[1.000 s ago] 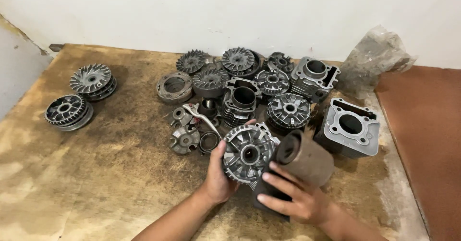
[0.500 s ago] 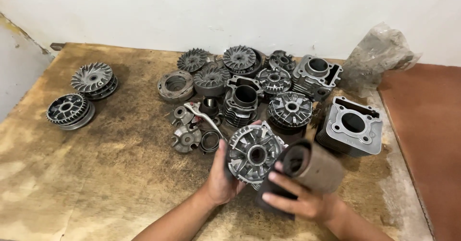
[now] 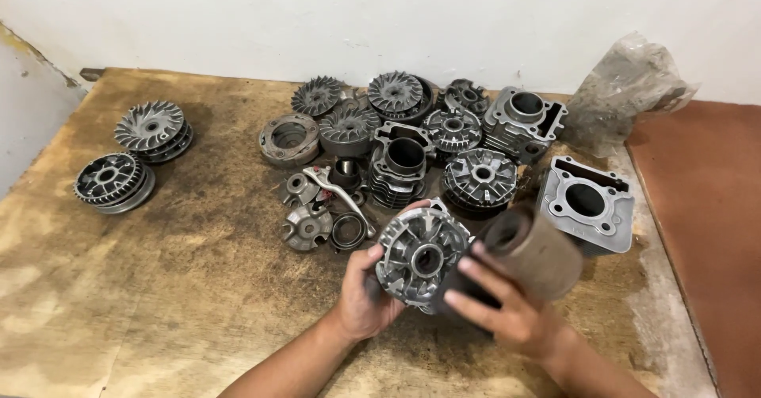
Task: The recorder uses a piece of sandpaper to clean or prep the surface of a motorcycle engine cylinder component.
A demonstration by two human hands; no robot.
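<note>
Both hands gripped parts: left hand [image 3: 366, 299] clasped a ribbed pulley half [image 3: 420, 255], right hand [image 3: 507, 311] cradled a dark cylinder sleeve [image 3: 535, 251], apparently mid-inspection, steadiness needed next.

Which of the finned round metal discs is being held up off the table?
The ribbed disc gripped by the left hand; every other disc rests on the table.

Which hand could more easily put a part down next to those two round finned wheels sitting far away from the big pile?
Probably the left hand. It holds the ribbed round casting and is on the same side as the two finned wheels, while the right hand, holding the brown cylinder, would have to cross over.
</note>
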